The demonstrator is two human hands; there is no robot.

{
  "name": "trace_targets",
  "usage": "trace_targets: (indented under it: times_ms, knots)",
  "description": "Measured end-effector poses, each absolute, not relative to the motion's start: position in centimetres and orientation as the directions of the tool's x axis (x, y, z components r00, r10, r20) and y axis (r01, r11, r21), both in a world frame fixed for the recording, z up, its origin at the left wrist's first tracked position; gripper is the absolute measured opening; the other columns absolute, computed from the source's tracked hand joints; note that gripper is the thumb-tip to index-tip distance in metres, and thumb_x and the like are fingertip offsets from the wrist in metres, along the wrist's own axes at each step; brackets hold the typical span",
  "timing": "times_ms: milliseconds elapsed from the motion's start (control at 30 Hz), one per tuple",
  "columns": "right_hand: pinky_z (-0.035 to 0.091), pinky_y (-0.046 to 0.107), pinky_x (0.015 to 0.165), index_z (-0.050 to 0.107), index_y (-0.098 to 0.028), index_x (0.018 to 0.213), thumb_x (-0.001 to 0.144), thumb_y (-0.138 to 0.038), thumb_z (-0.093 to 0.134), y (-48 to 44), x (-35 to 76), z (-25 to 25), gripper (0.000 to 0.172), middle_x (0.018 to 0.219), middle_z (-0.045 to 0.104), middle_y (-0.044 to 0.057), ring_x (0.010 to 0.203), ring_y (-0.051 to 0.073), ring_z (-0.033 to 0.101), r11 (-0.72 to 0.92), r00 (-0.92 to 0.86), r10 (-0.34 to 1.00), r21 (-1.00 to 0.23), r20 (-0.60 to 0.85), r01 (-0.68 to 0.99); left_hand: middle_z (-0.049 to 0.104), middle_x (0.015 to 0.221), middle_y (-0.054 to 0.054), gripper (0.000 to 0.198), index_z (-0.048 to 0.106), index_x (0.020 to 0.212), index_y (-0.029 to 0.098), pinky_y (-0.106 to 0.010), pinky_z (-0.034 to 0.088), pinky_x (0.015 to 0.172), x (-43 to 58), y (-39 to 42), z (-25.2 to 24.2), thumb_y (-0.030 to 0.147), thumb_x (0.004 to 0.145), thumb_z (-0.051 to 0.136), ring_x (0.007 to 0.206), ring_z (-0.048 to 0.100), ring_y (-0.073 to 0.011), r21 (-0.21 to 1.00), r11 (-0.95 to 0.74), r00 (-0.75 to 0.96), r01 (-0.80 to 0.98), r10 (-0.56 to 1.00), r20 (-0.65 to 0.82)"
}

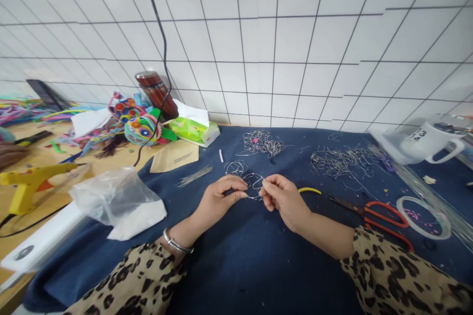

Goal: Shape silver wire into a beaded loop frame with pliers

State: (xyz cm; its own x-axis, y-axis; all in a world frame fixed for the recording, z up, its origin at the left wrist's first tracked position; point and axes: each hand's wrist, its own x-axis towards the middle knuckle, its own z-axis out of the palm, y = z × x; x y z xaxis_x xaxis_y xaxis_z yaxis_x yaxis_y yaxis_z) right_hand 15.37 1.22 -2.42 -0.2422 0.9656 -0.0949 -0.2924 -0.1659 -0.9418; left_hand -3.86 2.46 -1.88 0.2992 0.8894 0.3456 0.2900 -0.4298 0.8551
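Between my two hands is a thin loop of silvery wire (253, 175) with small pink beads on it. My left hand (221, 199) pinches its left side between thumb and fingertips. On the other side, my right hand (283, 199) grips the wire with thumb and forefinger, the other fingers curled in. Just behind my left hand lies a coil of wire (235, 168). Farther back sits a tangled heap of wire loops (262, 142) with a pink spot in it. Yellow-handled pliers (310, 190) lie partly hidden behind my right hand.
Right: red-handled scissors (384, 214), a plastic ring dish (424, 216) with pink beads, a wire pile (342, 161) and a white mug (432, 140). Left: cut wires (195, 175), a plastic bag (118, 197), a yellow glue gun (33, 184), a tilted flask (157, 93) and another person's hand (11, 155).
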Motion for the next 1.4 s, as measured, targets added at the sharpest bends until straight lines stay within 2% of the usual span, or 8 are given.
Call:
trace_targets:
  times_ms: [200,400,533,667,933,1100,1267,1400]
  knots:
    - [0.038,0.022,0.045,0.047,-0.02,0.094,0.073,-0.032,0.061,1.1,15.2,-2.4,0.028,0.071,0.059,-0.002,0.049,0.007,0.048,-0.164,-0.284,0.956,-0.941,-0.077,-0.295,0.065,0.086,-0.006,0.005,0.068,0.076,0.02,-0.032,0.046,0.08,-3.7,2.3,-1.9,0.023,0.074,0.065,0.086,0.059,-0.019,0.852,-0.415,0.227,0.319,0.906,0.356]
    - [0.038,0.021,0.045,0.045,-0.021,0.093,0.072,-0.027,0.062,1.1,15.0,-2.5,0.028,0.068,0.056,-0.004,0.048,0.007,0.049,-0.138,-0.263,0.963,-0.953,-0.065,-0.27,0.063,0.093,-0.008,0.01,0.07,0.081,0.019,-0.033,0.05,0.081,-3.7,2.3,-2.2,0.024,0.074,0.064,0.092,0.059,-0.02,0.898,-0.344,0.235,0.276,0.93,0.284]
    - [0.038,0.021,0.045,0.045,-0.021,0.087,0.071,-0.026,0.062,1.0,14.9,-2.6,0.024,0.066,0.054,-0.005,0.048,0.007,0.049,-0.146,-0.252,0.964,-0.957,-0.08,-0.252,0.056,0.107,-0.009,0.029,0.063,0.098,0.018,-0.034,0.053,0.076,-3.3,2.1,-2.2,0.023,0.07,0.068,0.085,0.062,-0.0195,0.951,-0.253,0.273,0.176,0.941,0.199]
    - [0.038,0.02,0.044,0.045,-0.021,0.083,0.072,-0.027,0.063,0.9,14.8,-2.4,0.022,0.064,0.054,-0.006,0.049,0.007,0.05,-0.145,-0.257,0.963,-0.957,-0.078,-0.253,0.055,0.1,-0.008,0.042,0.056,0.104,0.018,-0.031,0.053,0.069,-2.5,1.7,-2.0,0.02,0.065,0.072,0.079,0.063,-0.0173,0.966,-0.215,0.268,0.14,0.948,0.172]
    - [0.038,0.021,0.043,0.048,-0.019,0.081,0.077,-0.036,0.057,1.2,14.8,-2.5,0.019,0.07,0.06,-0.001,0.048,0.008,0.049,-0.12,-0.221,0.973,-0.967,-0.069,-0.224,0.052,0.077,0.0,0.04,0.047,0.106,0.018,-0.025,0.048,0.065,-1.8,1.2,-2.1,0.009,0.07,0.061,0.068,0.056,-0.0111,0.967,-0.205,0.268,0.149,0.95,0.16]
    - [0.037,0.021,0.043,0.048,-0.019,0.078,0.076,-0.034,0.058,1.1,14.5,-2.4,0.018,0.064,0.058,-0.003,0.046,0.007,0.048,-0.136,-0.234,0.968,-0.972,-0.089,-0.193,0.052,0.08,-0.001,0.042,0.045,0.107,0.018,-0.028,0.048,0.069,-1.4,1.0,-2.1,0.008,0.07,0.06,0.071,0.056,-0.0121,0.967,-0.216,0.261,0.134,0.949,0.176]
    - [0.038,0.021,0.044,0.048,-0.019,0.078,0.077,-0.033,0.057,0.9,14.5,-2.3,0.017,0.066,0.06,-0.002,0.047,0.007,0.048,-0.129,-0.228,0.97,-0.976,-0.088,-0.174,0.051,0.082,-0.001,0.041,0.045,0.108,0.019,-0.025,0.048,0.064,-1.4,1.1,-2.3,0.007,0.07,0.057,0.07,0.056,-0.0116,0.965,-0.205,0.27,0.164,0.95,0.156]
    - [0.038,0.021,0.044,0.048,-0.019,0.08,0.077,-0.029,0.056,1.0,14.5,-2.5,0.014,0.064,0.057,-0.003,0.045,0.007,0.046,-0.108,-0.199,0.977,-0.985,-0.08,-0.136,0.049,0.096,-0.004,0.041,0.049,0.107,0.02,-0.025,0.049,0.063,-1.7,1.4,-3.0,0.005,0.069,0.056,0.068,0.056,-0.0098,0.931,-0.267,0.249,0.251,0.947,0.204]
